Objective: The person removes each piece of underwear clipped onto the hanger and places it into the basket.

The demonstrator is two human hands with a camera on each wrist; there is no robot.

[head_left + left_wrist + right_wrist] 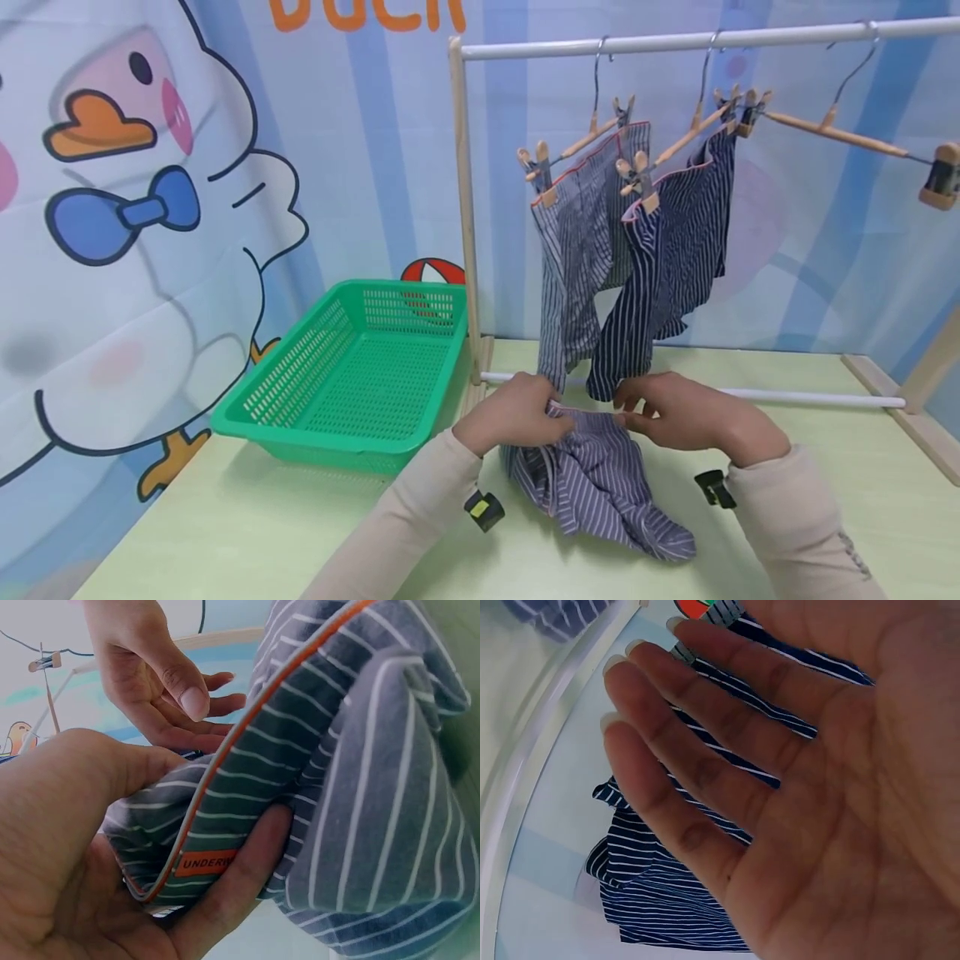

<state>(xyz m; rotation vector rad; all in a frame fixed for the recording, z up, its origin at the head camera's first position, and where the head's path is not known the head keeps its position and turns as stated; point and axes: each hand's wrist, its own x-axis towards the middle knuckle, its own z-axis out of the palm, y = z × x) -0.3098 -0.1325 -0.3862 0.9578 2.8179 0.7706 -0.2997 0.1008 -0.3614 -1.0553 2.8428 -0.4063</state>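
Observation:
Grey-purple striped boxer shorts lie bunched on the table below the clothes rack. My left hand grips their waistband at its left end. In the left wrist view, the thumb is outside the waistband and a finger inside, beside an orange label reading "UNDERW". My right hand is at the waistband's right end, fingers loosely extended and no cloth pinched between them; whether a fingertip touches the cloth, I cannot tell. The right wrist view shows its palm and spread fingers in front of the navy striped shorts.
On the rack's rail, grey striped shorts and navy striped shorts hang from clip hangers. A third clip hanger holds no garment, to the right. An empty green basket stands left of the rack. A lower bar crosses behind my hands.

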